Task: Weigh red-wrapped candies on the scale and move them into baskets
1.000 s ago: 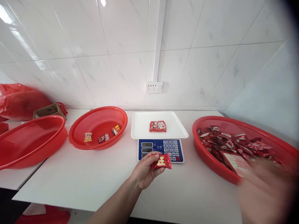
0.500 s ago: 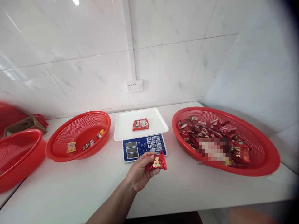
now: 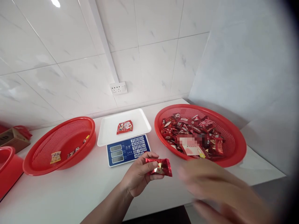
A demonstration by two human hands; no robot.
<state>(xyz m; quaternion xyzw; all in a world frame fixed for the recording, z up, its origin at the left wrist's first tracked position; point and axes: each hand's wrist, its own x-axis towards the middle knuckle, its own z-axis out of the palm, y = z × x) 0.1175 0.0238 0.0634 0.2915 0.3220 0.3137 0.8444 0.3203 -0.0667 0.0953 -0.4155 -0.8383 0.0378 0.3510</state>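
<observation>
My left hand (image 3: pixel 142 171) is closed on a shiny red snack packet (image 3: pixel 163 167) with gold on its front, held above the table just in front of the scale. My right hand (image 3: pixel 217 186) is smeared by motion at the lower right, between the packet and the right basket; its fingers cannot be made out well. On the white pan (image 3: pixel 107 132) of the digital scale (image 3: pixel 127 149) lies another red packet (image 3: pixel 125 127) with a printed picture. The red basket (image 3: pixel 241 149) on the right holds many red packets (image 3: pixel 193 127), and a pinkish packet (image 3: pixel 191 150) lies near its front rim.
Left of the scale stands a red basket (image 3: pixel 90 124) with a yellow packet (image 3: pixel 55 157) and a few small ones. Another red basket (image 3: pixel 11 168) and a cardboard box (image 3: pixel 14 138) are at the far left. A wall socket (image 3: pixel 118 88) sits behind the scale.
My right hand has come in from the lower right toward the held packet. The view has turned right. The packet in my left hand has tilted, so its gold mark is partly covered by the thumb.
</observation>
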